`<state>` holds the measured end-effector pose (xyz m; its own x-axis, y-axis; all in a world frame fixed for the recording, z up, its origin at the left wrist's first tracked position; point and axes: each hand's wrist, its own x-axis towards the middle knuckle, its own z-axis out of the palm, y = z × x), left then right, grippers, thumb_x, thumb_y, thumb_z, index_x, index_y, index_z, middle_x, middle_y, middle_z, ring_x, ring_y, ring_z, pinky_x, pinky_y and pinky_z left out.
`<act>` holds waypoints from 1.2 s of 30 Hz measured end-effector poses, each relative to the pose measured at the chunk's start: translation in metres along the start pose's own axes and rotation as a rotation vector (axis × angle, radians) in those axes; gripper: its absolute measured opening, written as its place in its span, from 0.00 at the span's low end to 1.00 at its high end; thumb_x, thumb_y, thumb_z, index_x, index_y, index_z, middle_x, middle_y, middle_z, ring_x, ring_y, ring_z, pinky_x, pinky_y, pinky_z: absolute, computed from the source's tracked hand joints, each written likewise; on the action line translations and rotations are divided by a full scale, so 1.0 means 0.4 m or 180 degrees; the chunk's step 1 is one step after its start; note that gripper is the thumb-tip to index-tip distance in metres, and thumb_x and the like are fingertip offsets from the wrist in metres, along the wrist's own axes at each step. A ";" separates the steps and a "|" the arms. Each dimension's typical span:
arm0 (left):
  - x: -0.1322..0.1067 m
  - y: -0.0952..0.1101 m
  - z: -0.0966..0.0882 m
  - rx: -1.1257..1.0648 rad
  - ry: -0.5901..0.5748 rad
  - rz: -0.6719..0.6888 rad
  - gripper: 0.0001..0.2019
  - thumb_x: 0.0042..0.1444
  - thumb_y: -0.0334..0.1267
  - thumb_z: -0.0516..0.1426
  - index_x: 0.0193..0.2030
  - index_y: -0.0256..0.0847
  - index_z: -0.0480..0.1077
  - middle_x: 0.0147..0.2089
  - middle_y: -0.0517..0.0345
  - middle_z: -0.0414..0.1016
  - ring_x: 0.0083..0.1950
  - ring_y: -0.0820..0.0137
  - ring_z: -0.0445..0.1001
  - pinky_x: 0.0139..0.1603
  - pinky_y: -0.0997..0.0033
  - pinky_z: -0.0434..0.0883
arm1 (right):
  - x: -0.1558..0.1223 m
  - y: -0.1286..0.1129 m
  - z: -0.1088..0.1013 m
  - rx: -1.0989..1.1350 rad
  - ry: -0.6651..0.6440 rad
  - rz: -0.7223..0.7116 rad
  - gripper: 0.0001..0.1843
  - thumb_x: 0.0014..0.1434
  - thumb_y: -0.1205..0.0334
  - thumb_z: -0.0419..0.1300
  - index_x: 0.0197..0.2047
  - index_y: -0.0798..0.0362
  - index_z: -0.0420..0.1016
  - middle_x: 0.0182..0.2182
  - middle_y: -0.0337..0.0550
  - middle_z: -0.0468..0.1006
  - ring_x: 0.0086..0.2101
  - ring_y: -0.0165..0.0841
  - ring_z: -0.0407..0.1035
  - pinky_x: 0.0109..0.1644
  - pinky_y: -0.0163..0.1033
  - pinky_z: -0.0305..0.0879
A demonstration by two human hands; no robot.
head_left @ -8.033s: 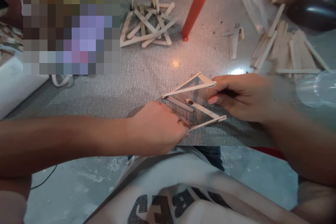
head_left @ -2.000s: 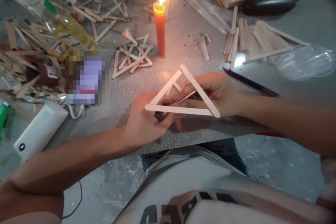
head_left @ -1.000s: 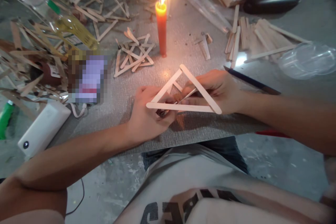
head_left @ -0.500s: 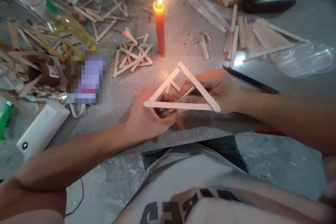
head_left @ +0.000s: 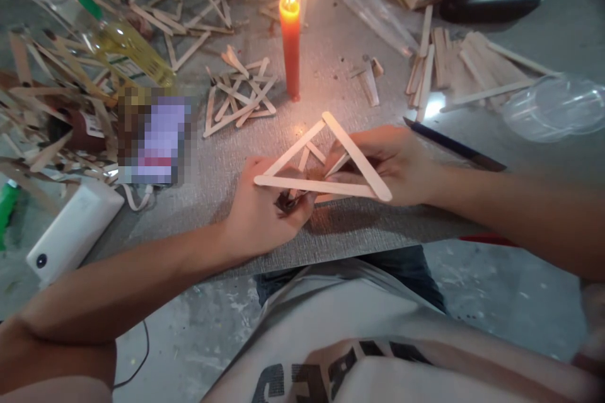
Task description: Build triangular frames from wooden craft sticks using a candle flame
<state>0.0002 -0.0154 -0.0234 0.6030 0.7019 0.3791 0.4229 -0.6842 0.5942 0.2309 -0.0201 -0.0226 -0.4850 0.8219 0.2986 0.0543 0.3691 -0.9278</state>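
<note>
Near the edge of the grey table [head_left: 208,176], with room up to one lit orange wax candle [head_left: 291,50] at top middle. In the middle, holding a pale pointy shape of wooden sticks [head_left: 316,186], three in a triangle on top, more below. Pinching with bent fingers of left hand [head_left: 258,211] and right hand [head_left: 399,160].

White power bank [head_left: 75,230]: near left of you, slantwise, dark round spot at its near end.
White cable [head_left: 137,208]: looped just right of power bank.
Bottle [head_left: 137,53]: far left, yellow liquid, green band.
Black oval object [head_left: 494,1]: far right, glossy.
Clear plastic container [head_left: 551,107]: right, nearer you.
Green object [head_left: 7,201]: left edge, partly beyond your view.
</note>
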 end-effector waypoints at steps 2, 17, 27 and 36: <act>-0.003 -0.002 0.002 0.0024 0.0058 0.0036 0.10 0.55 0.32 0.62 0.27 0.43 0.65 0.26 0.64 0.75 0.29 0.68 0.74 0.43 0.57 0.68 | -0.001 0.002 -0.001 -0.0111 -0.0047 -0.0167 0.11 0.63 0.53 0.70 0.39 0.51 0.81 0.34 0.41 0.84 0.32 0.30 0.77 0.35 0.33 0.74; 0.000 0.006 -0.017 -0.0084 0.0044 0.0147 0.06 0.62 0.31 0.60 0.34 0.43 0.70 0.33 0.63 0.82 0.33 0.71 0.77 0.42 0.60 0.64 | -0.023 -0.013 -0.014 -0.1074 -0.0162 -0.0728 0.06 0.67 0.67 0.65 0.47 0.51 0.77 0.40 0.42 0.85 0.40 0.28 0.81 0.44 0.30 0.78; -0.004 0.004 -0.028 -0.0238 0.0047 0.0241 0.04 0.65 0.31 0.61 0.40 0.44 0.73 0.39 0.62 0.84 0.37 0.70 0.80 0.44 0.59 0.67 | -0.014 0.003 -0.007 -0.0816 -0.0130 -0.0837 0.09 0.66 0.68 0.66 0.49 0.54 0.77 0.42 0.46 0.84 0.48 0.31 0.81 0.50 0.34 0.79; 0.011 0.008 -0.031 -0.0200 -0.0097 0.0300 0.03 0.65 0.35 0.62 0.38 0.46 0.73 0.38 0.62 0.84 0.34 0.69 0.79 0.37 0.59 0.69 | -0.018 0.004 -0.009 -0.0700 -0.0301 -0.0790 0.08 0.71 0.60 0.62 0.49 0.54 0.77 0.45 0.49 0.84 0.46 0.32 0.80 0.50 0.33 0.78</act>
<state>-0.0042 -0.0119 -0.0110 0.6588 0.6281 0.4142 0.3206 -0.7324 0.6007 0.2375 -0.0240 -0.0253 -0.5853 0.6552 0.4776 0.1063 0.6460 -0.7559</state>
